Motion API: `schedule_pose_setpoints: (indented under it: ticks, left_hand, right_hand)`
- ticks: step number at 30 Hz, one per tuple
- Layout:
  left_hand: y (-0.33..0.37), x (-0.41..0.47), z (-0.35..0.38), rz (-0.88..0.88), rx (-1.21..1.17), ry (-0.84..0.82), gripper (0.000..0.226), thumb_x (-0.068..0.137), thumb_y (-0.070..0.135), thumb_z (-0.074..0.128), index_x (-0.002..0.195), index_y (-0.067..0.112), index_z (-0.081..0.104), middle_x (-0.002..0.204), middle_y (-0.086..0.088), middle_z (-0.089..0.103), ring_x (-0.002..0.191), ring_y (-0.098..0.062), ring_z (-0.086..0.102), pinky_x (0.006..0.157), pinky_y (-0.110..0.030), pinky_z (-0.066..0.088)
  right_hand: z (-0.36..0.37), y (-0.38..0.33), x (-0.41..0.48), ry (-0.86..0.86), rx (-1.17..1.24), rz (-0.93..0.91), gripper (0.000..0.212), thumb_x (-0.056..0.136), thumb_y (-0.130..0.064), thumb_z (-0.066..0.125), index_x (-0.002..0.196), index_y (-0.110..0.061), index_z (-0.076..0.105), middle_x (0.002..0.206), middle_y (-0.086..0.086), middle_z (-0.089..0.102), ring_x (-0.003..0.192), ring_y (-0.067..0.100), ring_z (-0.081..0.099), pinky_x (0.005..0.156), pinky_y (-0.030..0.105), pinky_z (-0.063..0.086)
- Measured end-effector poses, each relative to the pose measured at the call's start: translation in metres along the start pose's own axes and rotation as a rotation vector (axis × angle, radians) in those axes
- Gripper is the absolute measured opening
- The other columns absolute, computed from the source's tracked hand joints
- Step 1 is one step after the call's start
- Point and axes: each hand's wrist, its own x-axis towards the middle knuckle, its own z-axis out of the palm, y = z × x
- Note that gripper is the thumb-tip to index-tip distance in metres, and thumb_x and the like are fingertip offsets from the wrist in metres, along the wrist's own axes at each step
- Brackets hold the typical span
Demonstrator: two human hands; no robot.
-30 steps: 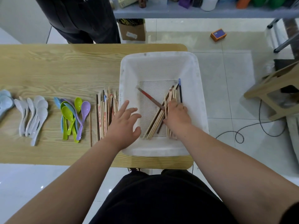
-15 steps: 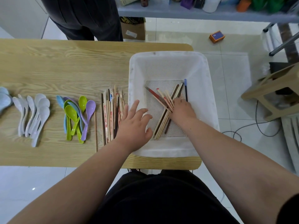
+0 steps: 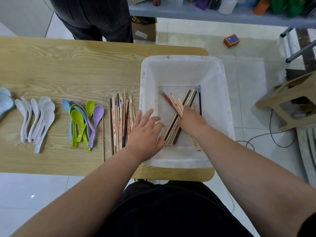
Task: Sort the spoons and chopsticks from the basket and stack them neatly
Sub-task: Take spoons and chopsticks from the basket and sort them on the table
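A white plastic basket (image 3: 220, 79) stands at the table's right end. On its perforated floor lie several chopsticks (image 3: 185, 101), crossed in a loose bundle, plus a dark one with a blue tip (image 3: 199, 100) along the right. My right hand (image 3: 191, 119) rests on the bundle, fingers curled around a few chopsticks. My left hand (image 3: 145, 130) hovers open, fingers spread, over the basket's left rim. Left of the basket a row of sorted chopsticks (image 3: 121, 122) lies on the table, then coloured spoons (image 3: 83, 118), then white spoons (image 3: 37, 118).
Pale blue spoons (image 3: 5, 101) sit at the far left edge. A person in dark trousers (image 3: 95, 17) stands behind the wooden table (image 3: 68, 65). A wooden stool (image 3: 290, 98) and a cable (image 3: 271, 134) are on the floor at the right.
My right hand slid up and left inside the basket, gathering a few chopsticks that now fan out above it. My left hand stayed open at the rim.
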Motion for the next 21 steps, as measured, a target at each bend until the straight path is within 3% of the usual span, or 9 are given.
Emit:
schedule_pose_setpoints:
  ticks: [4,7,10,15,19,21]
  left_hand:
    - [-0.003,-0.002,-0.001,0.039,-0.04,0.023,0.048,0.085,0.04,0.045,0.122,0.018,0.066,0.138,-0.006,0.058,0.149,-0.033,0.028,0.122,-0.06,0.013]
    - [-0.009,-0.009,-0.004,0.097,-0.083,0.023,0.052,0.091,0.043,0.042,0.13,0.016,0.061,0.147,-0.008,0.051,0.151,-0.032,0.021,0.122,-0.057,0.016]
    - [-0.025,-0.029,-0.006,0.171,-0.087,0.021,0.056,0.097,0.047,0.04,0.141,0.015,0.054,0.157,-0.008,0.038,0.154,-0.029,0.013,0.124,-0.051,0.018]
    - [-0.069,-0.071,-0.001,0.23,-0.117,0.055,0.061,0.099,0.044,0.044,0.151,0.013,0.042,0.162,-0.008,0.03,0.153,-0.031,0.019,0.121,-0.049,0.027]
    - [-0.098,-0.096,0.004,0.091,-0.093,0.019,0.059,0.09,0.035,0.051,0.142,0.007,0.053,0.148,-0.015,0.05,0.142,-0.04,0.039,0.111,-0.055,0.04]
    - [-0.113,-0.108,0.008,0.02,-0.089,-0.021,0.058,0.085,0.032,0.048,0.136,0.004,0.058,0.138,-0.018,0.057,0.132,-0.043,0.049,0.106,-0.056,0.045]
  right_hand:
    - [-0.014,-0.008,-0.014,0.018,0.139,0.019,0.019,0.101,-0.022,0.048,0.115,-0.014,0.039,0.084,0.001,0.052,0.069,0.016,0.056,0.051,0.03,0.041]
    - [-0.024,-0.017,-0.032,0.048,0.488,0.066,0.019,0.099,-0.016,0.048,0.118,-0.017,0.042,0.101,0.006,0.061,0.077,0.019,0.067,0.066,0.041,0.061]
    - [-0.03,-0.035,-0.055,0.112,0.803,0.106,0.019,0.099,-0.011,0.05,0.117,-0.013,0.048,0.104,0.009,0.065,0.078,0.017,0.073,0.066,0.035,0.064]
    - [-0.031,-0.098,-0.083,0.088,0.921,0.029,0.014,0.097,-0.012,0.054,0.111,-0.01,0.052,0.087,0.006,0.07,0.074,0.018,0.073,0.075,0.039,0.063]
    - [-0.017,-0.166,-0.094,0.027,0.927,-0.135,0.012,0.098,-0.01,0.052,0.111,-0.011,0.05,0.095,0.007,0.068,0.072,0.013,0.073,0.069,0.032,0.063]
    - [0.005,-0.197,-0.087,-0.017,0.883,-0.128,0.014,0.095,-0.011,0.052,0.109,-0.01,0.05,0.092,0.007,0.069,0.075,0.018,0.074,0.072,0.037,0.063]
